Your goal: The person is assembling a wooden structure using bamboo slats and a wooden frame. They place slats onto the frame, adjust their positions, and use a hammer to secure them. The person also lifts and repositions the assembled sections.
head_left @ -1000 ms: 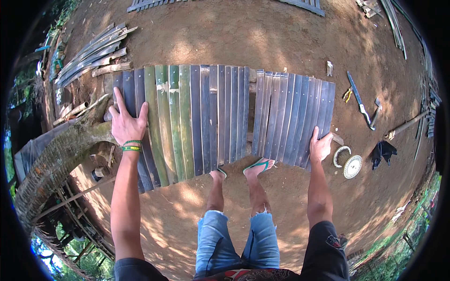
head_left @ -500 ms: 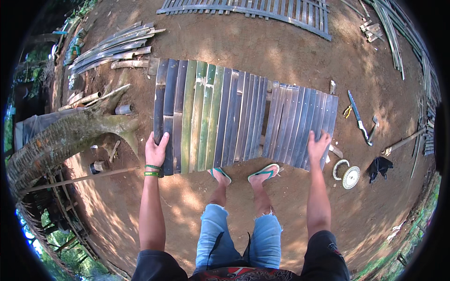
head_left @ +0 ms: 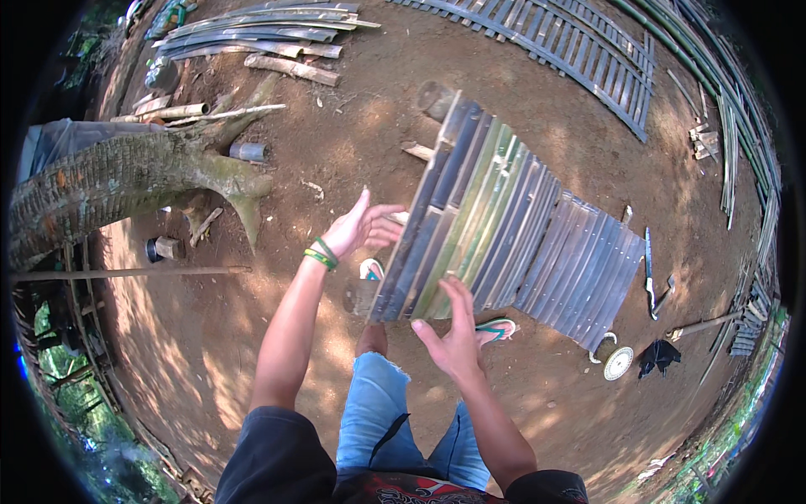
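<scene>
A bamboo-slat bench [head_left: 470, 210], with dark and green split slats nailed side by side, stands in front of me. Its second, lower-looking slatted section [head_left: 583, 265] extends to the right. My left hand [head_left: 361, 228] is at the bench's left end, fingers stretched toward the edge slat and partly behind it; whether they touch is unclear. My right hand [head_left: 453, 332] has its fingers spread over the near edge, fingertips on or just above the green slats. Neither hand grips anything visible. A round log end [head_left: 437, 99] shows at the far left corner, another [head_left: 361, 296] near my foot.
A tree trunk [head_left: 109, 189] with roots and a pile of split bamboo [head_left: 260, 34] lie left. A slatted bamboo frame [head_left: 579, 63] lies at the back. To the right are a blue-bladed saw [head_left: 649, 277], a white spool [head_left: 619, 363], a black cloth [head_left: 660, 358] and long bamboo poles [head_left: 739, 101].
My left hand has come off the left slat and opened beside the edge. My right hand has moved left from the right section to the near edge. The bench appears turned and shifted right.
</scene>
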Available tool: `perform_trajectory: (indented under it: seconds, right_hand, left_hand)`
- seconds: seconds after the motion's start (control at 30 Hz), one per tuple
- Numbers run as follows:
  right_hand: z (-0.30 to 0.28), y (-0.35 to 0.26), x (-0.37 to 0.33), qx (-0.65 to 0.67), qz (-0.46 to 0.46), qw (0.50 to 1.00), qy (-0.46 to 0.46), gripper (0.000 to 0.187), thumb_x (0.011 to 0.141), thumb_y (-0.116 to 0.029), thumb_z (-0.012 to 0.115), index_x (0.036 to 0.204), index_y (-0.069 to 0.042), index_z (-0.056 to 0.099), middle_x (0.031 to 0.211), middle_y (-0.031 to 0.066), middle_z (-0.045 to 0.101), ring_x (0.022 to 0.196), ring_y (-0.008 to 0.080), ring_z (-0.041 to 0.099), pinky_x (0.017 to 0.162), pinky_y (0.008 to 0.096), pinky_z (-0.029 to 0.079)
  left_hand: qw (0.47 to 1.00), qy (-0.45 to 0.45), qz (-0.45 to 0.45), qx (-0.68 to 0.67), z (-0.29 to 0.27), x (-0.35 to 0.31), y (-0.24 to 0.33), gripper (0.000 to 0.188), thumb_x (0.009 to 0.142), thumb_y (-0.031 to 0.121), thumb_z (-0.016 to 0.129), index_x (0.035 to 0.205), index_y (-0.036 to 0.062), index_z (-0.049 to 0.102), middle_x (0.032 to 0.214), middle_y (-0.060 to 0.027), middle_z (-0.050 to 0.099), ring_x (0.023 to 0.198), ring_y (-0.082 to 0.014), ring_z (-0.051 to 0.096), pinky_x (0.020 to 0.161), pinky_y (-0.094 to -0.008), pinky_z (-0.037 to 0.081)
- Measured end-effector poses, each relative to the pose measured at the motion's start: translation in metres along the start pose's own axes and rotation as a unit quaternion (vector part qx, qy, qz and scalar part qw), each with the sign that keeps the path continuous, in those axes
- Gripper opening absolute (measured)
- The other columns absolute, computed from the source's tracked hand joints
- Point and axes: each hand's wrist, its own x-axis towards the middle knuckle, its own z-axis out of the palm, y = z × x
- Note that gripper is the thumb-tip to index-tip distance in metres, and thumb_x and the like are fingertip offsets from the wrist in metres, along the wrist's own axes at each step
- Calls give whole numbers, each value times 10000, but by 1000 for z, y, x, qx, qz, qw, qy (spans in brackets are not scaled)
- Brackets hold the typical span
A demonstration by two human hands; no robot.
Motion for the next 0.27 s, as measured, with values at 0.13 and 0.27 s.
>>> perform_trajectory:
  seconds: [0.13,0.27]
  right_hand:
    - [51,-46,51,-75,8,997,33,1112,633,-245,899,1505,10,258,1548,298,215,1455,429,241,1184,487,237]
    - [101,-33,87,-102,28,991,77,1186,644,-209,887,1547,-6,145,1567,293,185,1475,434,186,1204,488,179]
  left_hand:
    - [953,204,58,217,-95,49,-103,572,995,474,494,1406,78,507,1220,-145,667,1146,-271,615,985,-355,476]
    - [869,169,-71,459,-121,97,-173,680,872,448,675,1409,71,495,1285,-195,631,1238,-336,572,1086,-394,417]
